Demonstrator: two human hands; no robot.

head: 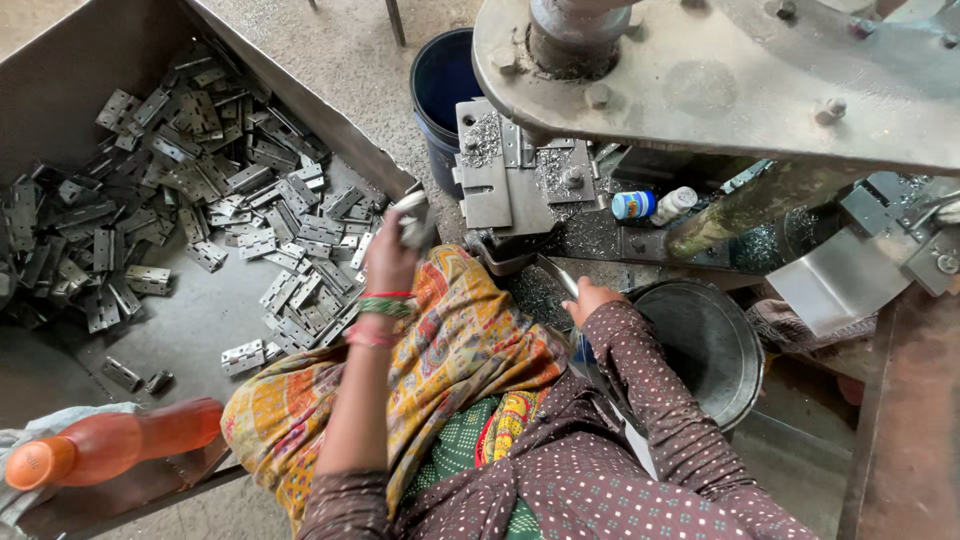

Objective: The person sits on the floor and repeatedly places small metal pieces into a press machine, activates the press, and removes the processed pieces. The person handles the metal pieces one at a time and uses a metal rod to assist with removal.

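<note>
Grey metal tray (200,330), heap of metal hinges (190,190), orange plastic bottle (110,445) at its corner

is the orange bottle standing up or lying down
Lying down: the orange bottle rests on its side at the tray's edge, cap pointing left.

A single head-worn camera looks steeply down, close over the lap, tray of hinges (190,200) left, press machine (720,70) probably far right.

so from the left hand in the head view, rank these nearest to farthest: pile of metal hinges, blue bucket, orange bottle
From the left hand, which holds a hinge:
1. Pile of metal hinges, in the tray just left of the hand.
2. Blue bucket, beyond it, up and right.
3. Orange bottle, far lower left at the tray's corner.
</note>
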